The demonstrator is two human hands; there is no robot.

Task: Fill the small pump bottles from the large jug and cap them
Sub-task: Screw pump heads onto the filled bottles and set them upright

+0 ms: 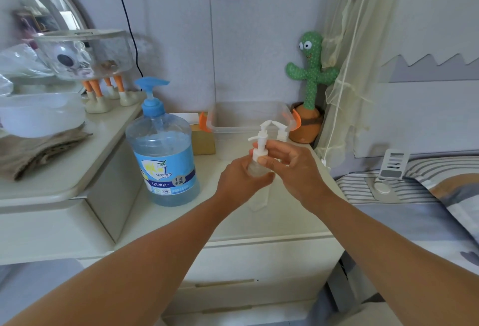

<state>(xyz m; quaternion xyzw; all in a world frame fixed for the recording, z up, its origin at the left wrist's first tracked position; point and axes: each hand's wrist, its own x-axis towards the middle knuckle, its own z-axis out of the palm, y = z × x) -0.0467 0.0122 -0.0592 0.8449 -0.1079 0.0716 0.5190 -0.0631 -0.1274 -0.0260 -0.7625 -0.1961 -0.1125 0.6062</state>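
A large clear jug (166, 159) of blue liquid with a blue pump head stands on the cream nightstand top (181, 219), left of my hands. My left hand (239, 179) grips the clear body of a small pump bottle (256, 169), held above the tabletop. My right hand (290, 165) pinches that bottle's white pump cap (259, 149) with thumb and fingers. Two more small bottles with white pump heads (281, 131) stand just behind, partly hidden by my hands.
A clear plastic box (248, 118) with orange latches sits at the back, a cardboard box (203, 140) left of it. A green cactus toy (311, 79) stands in the back right corner. A raised shelf with a fish bowl (85, 53) lies left; a bed (414, 196) lies right.
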